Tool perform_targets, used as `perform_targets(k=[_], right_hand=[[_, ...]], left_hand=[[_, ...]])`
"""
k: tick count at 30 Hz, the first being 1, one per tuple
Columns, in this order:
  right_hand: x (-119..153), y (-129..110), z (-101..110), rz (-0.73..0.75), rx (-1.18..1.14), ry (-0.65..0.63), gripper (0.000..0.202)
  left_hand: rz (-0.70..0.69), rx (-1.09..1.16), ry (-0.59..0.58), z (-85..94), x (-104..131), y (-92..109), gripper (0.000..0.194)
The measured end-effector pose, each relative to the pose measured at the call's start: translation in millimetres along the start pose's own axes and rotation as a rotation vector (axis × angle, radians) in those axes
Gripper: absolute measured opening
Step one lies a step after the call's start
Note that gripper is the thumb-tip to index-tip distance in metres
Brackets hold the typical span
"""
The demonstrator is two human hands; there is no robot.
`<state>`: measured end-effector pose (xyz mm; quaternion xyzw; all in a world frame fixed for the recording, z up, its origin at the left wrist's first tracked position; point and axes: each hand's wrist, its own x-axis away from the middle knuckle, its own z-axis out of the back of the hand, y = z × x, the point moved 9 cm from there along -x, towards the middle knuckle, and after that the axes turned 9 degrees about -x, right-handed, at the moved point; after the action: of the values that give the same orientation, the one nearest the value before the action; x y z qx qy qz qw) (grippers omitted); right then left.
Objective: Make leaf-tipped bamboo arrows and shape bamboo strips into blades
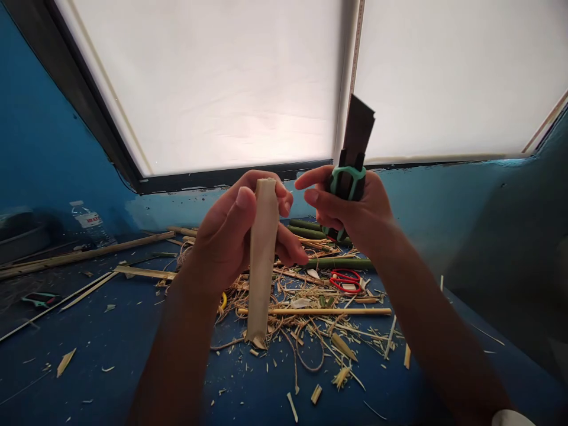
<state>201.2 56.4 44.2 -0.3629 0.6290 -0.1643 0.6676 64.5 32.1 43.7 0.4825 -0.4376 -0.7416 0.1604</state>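
Observation:
My left hand (231, 231) is closed around a flat, pale split piece of bamboo (262, 254), held nearly upright with its lower end close to the littered table top. The thumb lies along the near left side of the piece, and some fingers show past its right edge. To the right, my right hand (355, 204) grips a utility knife (349, 177) with a black and teal handle. Its wide dark blade points up, apart from the bamboo.
Shavings, splinters and twine (306, 325) cover the blue table (146, 367). Red-handled scissors (345, 281), green bamboo stalks (337, 262) and a thin stick (328, 311) lie among them. At left are another teal-black tool (42, 299), a plastic bottle (89, 220) and a grey basin (22, 242).

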Motion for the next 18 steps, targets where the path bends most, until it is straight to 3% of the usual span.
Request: perform_targets(k=[8,13,18], right_hand=[[10.5,-21.6,-20.9,0.098,-0.047,-0.119,0.014],[13.8,-22.8,-26.6,0.112,0.011,-0.153,0.01],[9.8,-15.2,-21.5,0.124,-0.001,-0.089,0.014]], left_hand=[[0.036,-0.051,-0.036,-6.2,2.6,-4.5,0.041],[0.059,-0.034,-0.094,-12.5,3.0,-11.8,0.038],[0.163,-0.028,-0.111,-14.7,0.1,-26.0,0.041]])
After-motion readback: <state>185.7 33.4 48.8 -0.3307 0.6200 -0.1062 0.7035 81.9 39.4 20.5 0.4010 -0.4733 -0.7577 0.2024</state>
